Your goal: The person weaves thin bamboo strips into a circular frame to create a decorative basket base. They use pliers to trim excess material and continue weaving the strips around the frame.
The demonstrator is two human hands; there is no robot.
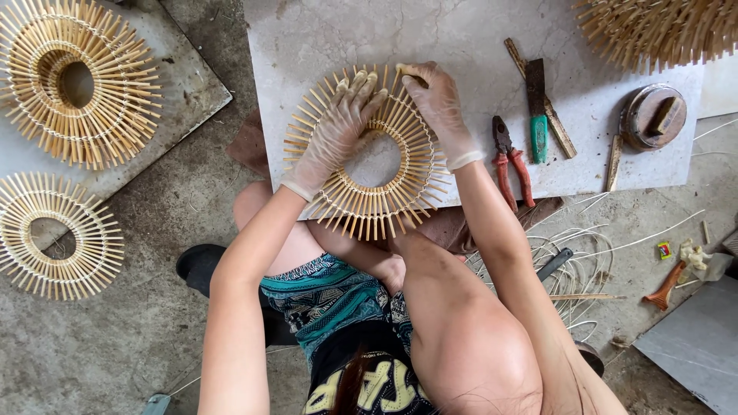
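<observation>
Pressing my gloved left hand (338, 127) flat, fingers together, on the round bamboo-stick ring (367, 154) overhanging the grey slab's (477, 31) near edge; my right hand (438, 107) pinches one stick.

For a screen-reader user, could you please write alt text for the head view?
Two gloved hands, left hand and right hand, press on a round ring of bamboo sticks lying on a stone slab. Red pliers and a green-handled knife lie to the right; two similar rings sit at the left.
</observation>
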